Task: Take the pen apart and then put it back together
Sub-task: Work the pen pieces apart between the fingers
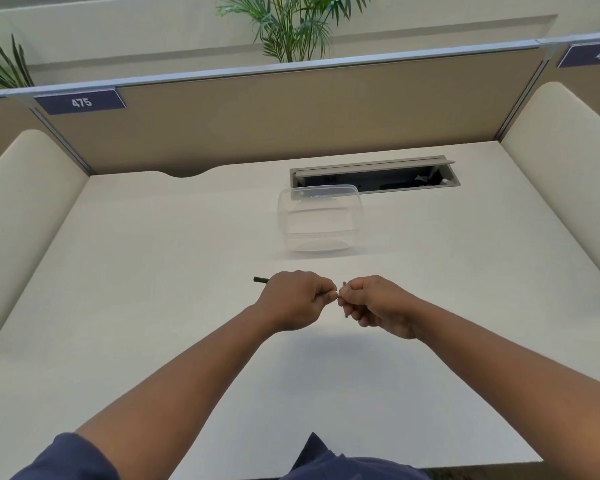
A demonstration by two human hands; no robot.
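Above the near middle of the pale, off-white desk (153,271), the person's two hands meet knuckle to knuckle. The left hand (297,299) has its fingers curled round a thin dark pen barrel (261,280), whose end sticks out to the left past the fist. The right hand (374,304) pinches a small dark pen part (344,283) at its fingertips; what the part is cannot be told. Both pieces are held off the desk. Farther back stands a clear, rounded plastic container (321,218), just in front of a grey open cable tray (374,174) set into the desk.
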